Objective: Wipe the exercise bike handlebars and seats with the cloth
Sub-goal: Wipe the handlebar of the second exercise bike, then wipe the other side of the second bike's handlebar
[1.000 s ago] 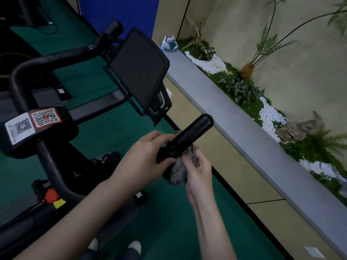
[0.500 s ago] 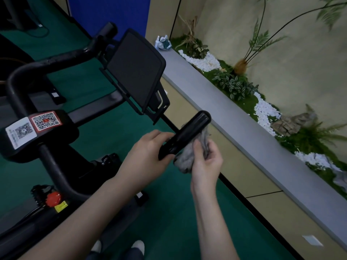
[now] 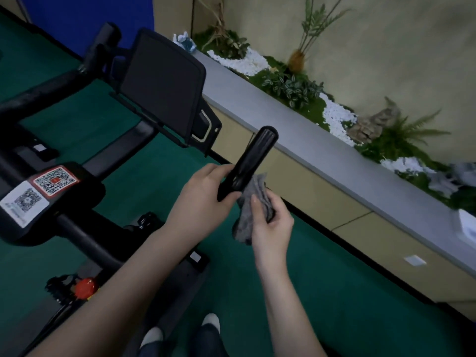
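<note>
The handlebar (image 3: 251, 161) is a glossy black bar with a rounded end, rising on a slant from lower left to upper right in the middle of the view, a pale streak of light running along its upper face. The left hand (image 3: 199, 194) grasps its lower stretch, fingers curled round it. Just beside and below, the cloth (image 3: 251, 202) — a grey, fuzzy, crumpled rag — lies bunched against the bar's underside, its lower end hanging loose. The right hand (image 3: 270, 228) grips the cloth, thumb pressed on its front, fingers wrapped behind. Left of the hands stands the bike's dark screen (image 3: 162, 86), tilted, and a black frame block carrying two QR stickers (image 3: 38, 191) — one red-bordered, one white. Green floor (image 3: 334, 292) lies beneath.
</note>
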Demonstrator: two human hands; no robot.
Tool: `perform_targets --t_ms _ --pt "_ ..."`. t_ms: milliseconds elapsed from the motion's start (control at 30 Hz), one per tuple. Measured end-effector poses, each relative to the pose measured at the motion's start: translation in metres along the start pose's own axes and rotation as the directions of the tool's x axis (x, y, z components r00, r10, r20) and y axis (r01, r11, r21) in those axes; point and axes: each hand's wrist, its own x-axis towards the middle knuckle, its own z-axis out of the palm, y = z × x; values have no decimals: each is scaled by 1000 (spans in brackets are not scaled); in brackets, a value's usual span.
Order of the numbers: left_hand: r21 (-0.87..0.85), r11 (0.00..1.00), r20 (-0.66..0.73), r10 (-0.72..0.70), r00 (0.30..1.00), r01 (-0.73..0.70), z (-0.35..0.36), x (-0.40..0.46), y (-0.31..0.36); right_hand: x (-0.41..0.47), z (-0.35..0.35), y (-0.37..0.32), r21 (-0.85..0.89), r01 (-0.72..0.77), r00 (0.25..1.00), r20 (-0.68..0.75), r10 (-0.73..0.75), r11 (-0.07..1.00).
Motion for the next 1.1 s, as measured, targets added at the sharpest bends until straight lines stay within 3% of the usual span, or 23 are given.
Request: perform_targets --t_ms 133,333,500,767,1100 --pt "23 999 20 44 999 -44 -5 -3 4 -9 -18 -9 89 -58 991 -118 68 994" --pt "92 964 30 248 968 -250 -7 -13 23 -25 -51 -2 91 -110 954 -269 131 990" --pt "102 929 159 338 928 -356 20 -21 39 -32 -80 3 138 -124 936 -313 162 983" --pt "236 914 338 240 910 -329 95 -24 59 -11 -165 14 171 -123 919 -352 177 978" --pt "402 837 452 171 876 -371 213 -29 106 29 -327 41 194 -180 897 -370 242 964"
